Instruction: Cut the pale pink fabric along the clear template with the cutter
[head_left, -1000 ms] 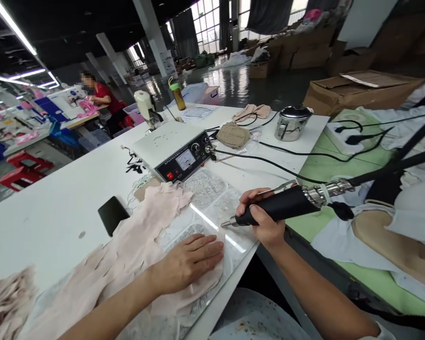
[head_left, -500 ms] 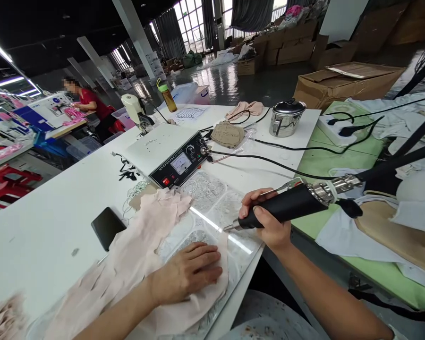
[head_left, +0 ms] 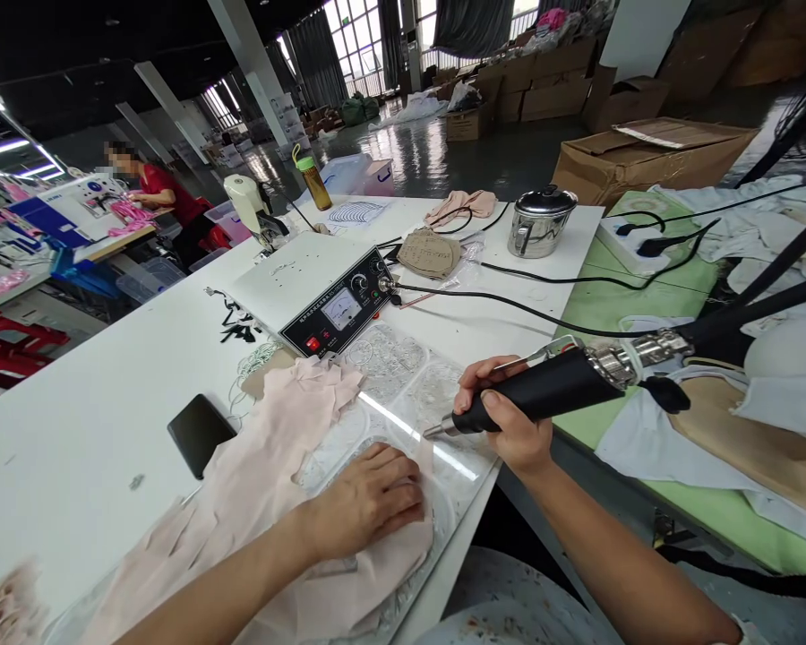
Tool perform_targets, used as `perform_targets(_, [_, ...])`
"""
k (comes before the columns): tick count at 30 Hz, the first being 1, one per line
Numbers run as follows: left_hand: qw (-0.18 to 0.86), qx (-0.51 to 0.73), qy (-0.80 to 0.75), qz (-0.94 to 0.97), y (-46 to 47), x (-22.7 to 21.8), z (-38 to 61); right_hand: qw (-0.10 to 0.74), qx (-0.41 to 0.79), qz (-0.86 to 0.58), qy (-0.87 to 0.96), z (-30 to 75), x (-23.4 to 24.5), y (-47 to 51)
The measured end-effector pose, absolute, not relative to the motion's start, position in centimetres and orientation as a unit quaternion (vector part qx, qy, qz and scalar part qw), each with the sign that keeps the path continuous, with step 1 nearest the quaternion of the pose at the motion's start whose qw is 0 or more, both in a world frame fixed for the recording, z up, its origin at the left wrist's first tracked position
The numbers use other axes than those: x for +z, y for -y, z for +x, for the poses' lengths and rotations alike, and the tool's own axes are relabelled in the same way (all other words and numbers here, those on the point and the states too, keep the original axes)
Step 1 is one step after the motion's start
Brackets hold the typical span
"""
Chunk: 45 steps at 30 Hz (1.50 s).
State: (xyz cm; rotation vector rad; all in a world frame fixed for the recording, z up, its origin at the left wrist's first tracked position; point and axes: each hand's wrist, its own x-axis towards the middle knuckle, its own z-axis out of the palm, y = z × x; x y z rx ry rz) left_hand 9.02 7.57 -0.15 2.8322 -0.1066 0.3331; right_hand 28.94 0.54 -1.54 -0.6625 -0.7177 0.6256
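My left hand (head_left: 366, 502) lies palm down on a piece of pale pink fabric (head_left: 269, 475), pressing it onto a clear plate (head_left: 409, 394) with patterns beneath it, near the table's front edge. My right hand (head_left: 507, 421) grips a black hand-held tool (head_left: 544, 394) with a metal tip that hovers just right of the left hand's fingers. A black cable runs from the tool's rear toward the right. A control box (head_left: 339, 309) with a dial gauge and red button sits behind the fabric.
A black phone (head_left: 198, 433) lies left of the fabric. A steel pot (head_left: 539, 224), beige pads, a bottle (head_left: 311, 179) and cables sit farther back on the white table (head_left: 94, 394). Green table with cloth at right. A person in red works at far left.
My left hand has curled its fingers slightly and shifted a little on the fabric. The view has drifted; the right hand and tool stay almost in place.
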Motion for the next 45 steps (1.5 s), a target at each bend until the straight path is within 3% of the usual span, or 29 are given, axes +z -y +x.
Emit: perform_targets(45, [0.188, 0.137, 0.129, 0.964, -9.1, -0.6, 8.9, 0.831, 0.287, -0.320, 0.352, 29.1, -1.8, -0.9])
